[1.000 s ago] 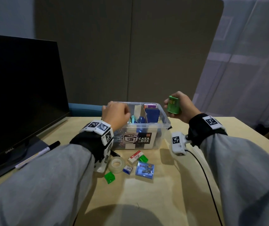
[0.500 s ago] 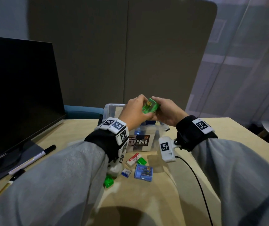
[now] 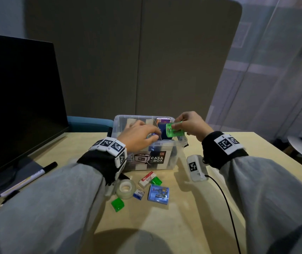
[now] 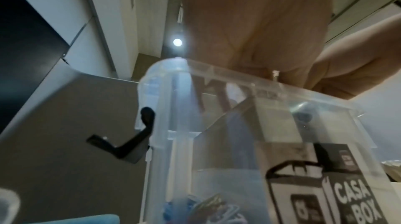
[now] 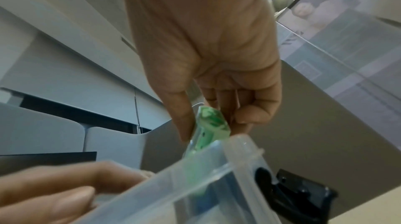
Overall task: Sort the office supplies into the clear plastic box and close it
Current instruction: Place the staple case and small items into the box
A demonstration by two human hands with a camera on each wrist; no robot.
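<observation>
Now, nearest the person, loose supplies lie on the table [image 3: 210, 208] in front of the clear plastic box [image 3: 174, 158]: a green clip [image 3: 117, 204], a roll of clear tape [image 3: 126, 189], an eraser [image 3: 147, 179] and a blue case [image 3: 158, 194]. Half a second ago both hands met over the box around the small green case [image 3: 174, 130]. They have since parted: the left hand [image 3: 139, 137] reaches into the box with fingers curled, though I cannot tell whether it holds anything, while the right hand [image 3: 190, 125] pinches the case at the right rim. It looks about to drop in; the table items remain.
</observation>
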